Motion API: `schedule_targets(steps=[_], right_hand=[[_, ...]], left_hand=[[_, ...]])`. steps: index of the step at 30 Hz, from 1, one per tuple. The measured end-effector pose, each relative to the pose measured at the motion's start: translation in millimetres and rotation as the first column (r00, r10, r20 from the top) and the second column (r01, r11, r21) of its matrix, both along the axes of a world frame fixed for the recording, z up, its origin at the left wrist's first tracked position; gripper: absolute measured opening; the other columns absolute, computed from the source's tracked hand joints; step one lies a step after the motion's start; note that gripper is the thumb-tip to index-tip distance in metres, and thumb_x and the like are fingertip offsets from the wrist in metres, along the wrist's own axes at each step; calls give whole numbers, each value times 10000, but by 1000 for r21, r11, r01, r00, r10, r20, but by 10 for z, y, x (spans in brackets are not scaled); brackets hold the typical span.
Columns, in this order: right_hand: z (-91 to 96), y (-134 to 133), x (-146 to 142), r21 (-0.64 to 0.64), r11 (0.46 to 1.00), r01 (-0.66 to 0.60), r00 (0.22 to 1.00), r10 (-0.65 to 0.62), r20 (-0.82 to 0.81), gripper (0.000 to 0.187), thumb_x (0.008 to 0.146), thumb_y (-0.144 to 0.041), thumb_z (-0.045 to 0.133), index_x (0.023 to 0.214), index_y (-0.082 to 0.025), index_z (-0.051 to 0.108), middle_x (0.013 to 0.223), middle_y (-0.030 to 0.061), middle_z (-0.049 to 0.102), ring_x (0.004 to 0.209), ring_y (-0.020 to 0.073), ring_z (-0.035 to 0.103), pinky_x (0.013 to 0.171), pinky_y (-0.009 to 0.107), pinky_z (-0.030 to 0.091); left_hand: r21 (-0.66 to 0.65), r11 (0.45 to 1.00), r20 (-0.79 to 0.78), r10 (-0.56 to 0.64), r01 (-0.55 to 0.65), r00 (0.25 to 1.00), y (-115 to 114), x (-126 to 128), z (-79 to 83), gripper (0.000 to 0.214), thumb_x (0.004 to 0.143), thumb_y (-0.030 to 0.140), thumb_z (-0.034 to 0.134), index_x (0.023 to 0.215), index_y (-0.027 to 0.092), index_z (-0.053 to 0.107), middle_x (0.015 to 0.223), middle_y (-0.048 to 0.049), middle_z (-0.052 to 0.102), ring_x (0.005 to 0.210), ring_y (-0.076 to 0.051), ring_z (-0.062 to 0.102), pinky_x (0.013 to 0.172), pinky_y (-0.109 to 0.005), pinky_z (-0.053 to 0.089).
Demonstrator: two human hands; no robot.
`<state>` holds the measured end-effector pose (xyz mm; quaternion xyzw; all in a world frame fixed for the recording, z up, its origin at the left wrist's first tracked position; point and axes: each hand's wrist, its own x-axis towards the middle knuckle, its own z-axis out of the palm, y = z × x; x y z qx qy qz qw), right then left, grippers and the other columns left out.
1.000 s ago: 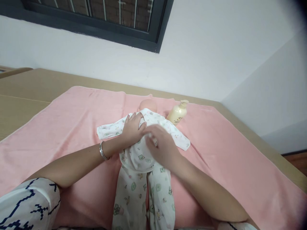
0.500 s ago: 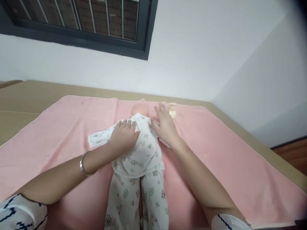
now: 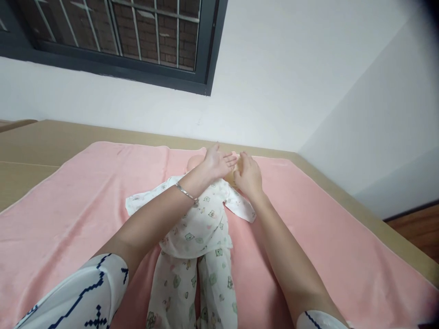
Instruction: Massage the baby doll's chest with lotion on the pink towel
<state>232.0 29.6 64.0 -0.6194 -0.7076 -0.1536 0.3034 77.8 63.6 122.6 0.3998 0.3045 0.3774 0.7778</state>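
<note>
head view: your left hand (image 3: 216, 163) hangs over the doll's head (image 3: 192, 161), fingers spread flat and pointing to your right, holding nothing. your right hand (image 3: 249, 177) is just beside it, fingertips almost meeting those of the left. its fingers are bent down over a cream-coloured bottle (image 3: 236, 172), of which only a sliver shows between the two hands. you cannot tell from here whether they clamp it or only rest on it. a bracelet (image 3: 187, 194) sits on your left wrist, above the doll's chest.

the doll (image 3: 199, 224) lies on its back in printed baby clothes, head away from you and legs running off the bottom edge of the frame. its sleeves are spread, one under your left forearm and one under your right wrist. it lies near the middle of the pink towel (image 3: 85, 196).

the towel's far edge runs just behind the doll's head and the bottle, so there is little room there before the bare wooden top (image 3: 44, 137) and the wall (image 3: 274, 91). to the left of the doll there is a wide stretch of open towel, ending in a slanted edge on the wood. to the right there is open towel too, up to the table's right edge (image 3: 377, 228), with floor (image 3: 418, 228) beyond it. a barred window (image 3: 137, 32) sits high on the wall.
</note>
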Motion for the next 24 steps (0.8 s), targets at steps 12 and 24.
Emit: schedule_targets(steps=[12,24], right_hand=[[46,-70,-90,-28,983,181,983,-181,-23,572,885,-224,404,1451,-180,473,1522,131,500,1344,335,480,1147,695,226],[60,-219,-369,46,994,95,977,-85,-193,609,901,-268,378,1498,-151,409,1617,185,329,1500,342,294,1169,731,119]], left_hand=[[-118,993,73,4,5,997,-548,-261,-188,724,989,530,305,1508,30,367,1519,-223,481,1420,-222,475,1157,-308,403],[-172,985,87,28,-12,996,-1138,-936,-188,612,987,489,400,1418,64,487,1494,-203,520,1376,-249,526,1183,-350,378]])
